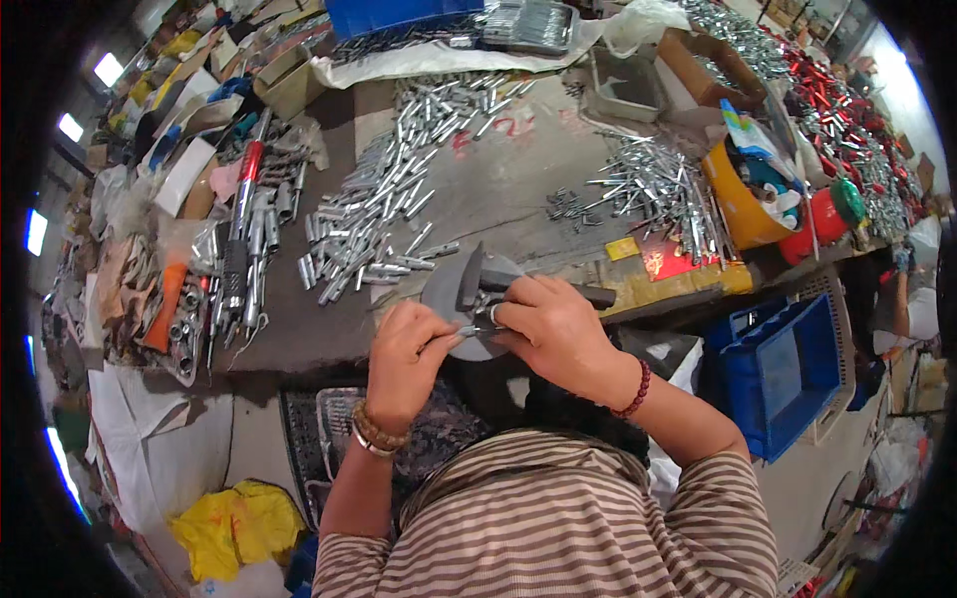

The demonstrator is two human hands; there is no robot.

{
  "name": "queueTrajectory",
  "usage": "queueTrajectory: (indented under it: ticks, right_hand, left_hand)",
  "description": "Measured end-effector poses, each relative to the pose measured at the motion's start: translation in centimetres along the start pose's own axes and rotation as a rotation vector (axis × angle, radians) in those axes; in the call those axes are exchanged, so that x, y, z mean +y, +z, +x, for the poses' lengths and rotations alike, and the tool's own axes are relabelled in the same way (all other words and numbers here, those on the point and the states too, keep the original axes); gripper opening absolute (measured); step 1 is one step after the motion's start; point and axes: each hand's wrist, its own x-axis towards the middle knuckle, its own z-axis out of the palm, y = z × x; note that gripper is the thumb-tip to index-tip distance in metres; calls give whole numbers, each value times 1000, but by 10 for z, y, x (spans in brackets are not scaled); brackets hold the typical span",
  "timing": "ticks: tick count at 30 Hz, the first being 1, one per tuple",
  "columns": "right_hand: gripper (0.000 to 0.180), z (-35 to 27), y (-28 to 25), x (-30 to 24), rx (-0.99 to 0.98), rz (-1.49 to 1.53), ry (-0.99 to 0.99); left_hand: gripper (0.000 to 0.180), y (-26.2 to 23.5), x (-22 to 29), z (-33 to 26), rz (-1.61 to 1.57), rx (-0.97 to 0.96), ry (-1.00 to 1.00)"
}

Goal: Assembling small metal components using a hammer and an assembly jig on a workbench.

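Silvery metal part (468,331), small, located over the grey disc (439,292) at the near edge of the tabletop (518,189); long axis roughly left to right, across the person's front. Left hand (403,359): thumb and forefinger pinch its left end. Right hand (556,334): fingers curled at the right end, grip partly hidden, so whether they clasp it cannot be told.
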Motion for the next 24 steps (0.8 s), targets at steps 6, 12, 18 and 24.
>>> queueTrajectory:
  ticks: [6,12,18,24]
  right_hand:
    - [17,-6,-51,55,190,-413,336]
    - [21,-3,-56,87,143,-613,469]
    - [20,4,-51,93,87,-671,540]
    - [16,1,-58,83,-24,-708,384]
  left_hand:
    - [12,1,0,-4,28,26,11]
    - [12,1,2,-3,45,24,12]
    - [10,2,1,-4,42,49,40]
    - [10,1,1,-5,54,45,23]
